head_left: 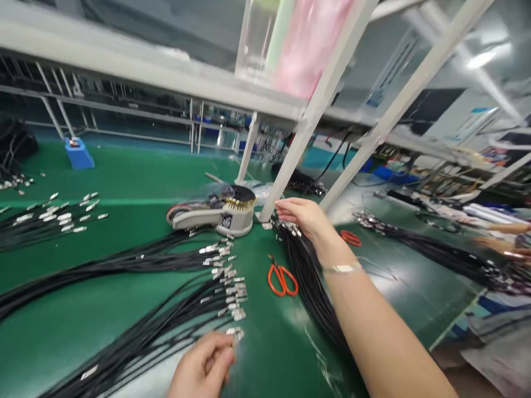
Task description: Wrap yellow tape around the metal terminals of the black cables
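My left hand (pixel 203 365) is low in the middle, its thumb and fingers pinched together. What it holds, if anything, I cannot make out; a white connector (pixel 235 333) on a black cable lies right by its fingertips. Left of it a bundle of black cables (pixel 166 318) fans out into several white-tipped ends. My right hand (pixel 305 221) reaches forward with fingers stretched out, over the connector end of another black cable bundle (pixel 309 282). Whether it touches that bundle is unclear. Between the hands lie orange-handled scissors (pixel 282 280) on the green table (pixel 265 326).
A round grey tape dispenser (pixel 234 218) stands by the shelf post (pixel 290 157). More cables (pixel 116 265) lie leftward, with a blue box (pixel 78 153) behind. Rightward are a second orange handle (pixel 350 238), another cable bundle (pixel 431 249) and another person's arms (pixel 501 226).
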Tool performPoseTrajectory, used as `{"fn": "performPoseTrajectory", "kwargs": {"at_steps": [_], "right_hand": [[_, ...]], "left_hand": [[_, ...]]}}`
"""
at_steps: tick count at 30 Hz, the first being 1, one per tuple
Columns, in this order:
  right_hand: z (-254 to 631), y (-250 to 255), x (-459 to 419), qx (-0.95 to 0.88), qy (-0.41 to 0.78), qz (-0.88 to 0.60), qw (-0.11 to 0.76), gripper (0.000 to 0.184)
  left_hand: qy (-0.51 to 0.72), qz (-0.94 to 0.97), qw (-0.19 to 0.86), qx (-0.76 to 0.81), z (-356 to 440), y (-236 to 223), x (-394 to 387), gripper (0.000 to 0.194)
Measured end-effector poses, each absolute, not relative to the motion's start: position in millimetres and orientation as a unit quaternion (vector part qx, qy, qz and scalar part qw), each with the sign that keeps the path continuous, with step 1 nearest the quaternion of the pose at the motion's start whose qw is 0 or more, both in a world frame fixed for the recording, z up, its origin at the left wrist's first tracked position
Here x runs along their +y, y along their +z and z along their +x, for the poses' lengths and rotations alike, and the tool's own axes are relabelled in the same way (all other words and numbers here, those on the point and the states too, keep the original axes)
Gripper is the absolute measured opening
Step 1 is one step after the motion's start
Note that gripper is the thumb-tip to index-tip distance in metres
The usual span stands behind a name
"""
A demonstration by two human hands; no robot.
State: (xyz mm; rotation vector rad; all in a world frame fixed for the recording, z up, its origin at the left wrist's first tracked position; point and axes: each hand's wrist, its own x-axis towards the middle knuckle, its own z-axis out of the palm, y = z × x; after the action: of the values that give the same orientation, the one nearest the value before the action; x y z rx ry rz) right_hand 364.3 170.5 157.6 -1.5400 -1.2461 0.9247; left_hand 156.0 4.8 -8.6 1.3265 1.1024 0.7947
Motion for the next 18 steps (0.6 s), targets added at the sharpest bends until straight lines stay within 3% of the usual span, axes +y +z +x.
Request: {"fn": "performPoseTrajectory", "kwargs": {"at_steps": [4, 7, 11, 18], "right_hand": [[350.4, 94.3, 34.6, -0.531, 0.417, -0.589, 0.444, 0.016], [321.8, 50.9, -39.0, -0.444, 0.467, -0.600, 0.475, 0.019], [293.4, 26.3, -65.5, -0.372, 0.503, -0.582, 0.519, 0.027], [276.4, 35.6, -72.7, -0.339, 0.544, -0.545, 0.540, 0.039]], "left_hand": [[0.425, 0.558, 0.513, 0.495, 158.5, 6.6, -2.1, 0.028], [0.434, 0.624, 0.440, 0.479, 158.0, 20.1, -6.7, 0.019], [0.447, 0.694, 0.347, 0.445, 156.9, 24.3, -16.5, 0.020], [0.471, 0.745, 0.247, 0.402, 151.7, 23.2, -26.1, 0.016]]}}
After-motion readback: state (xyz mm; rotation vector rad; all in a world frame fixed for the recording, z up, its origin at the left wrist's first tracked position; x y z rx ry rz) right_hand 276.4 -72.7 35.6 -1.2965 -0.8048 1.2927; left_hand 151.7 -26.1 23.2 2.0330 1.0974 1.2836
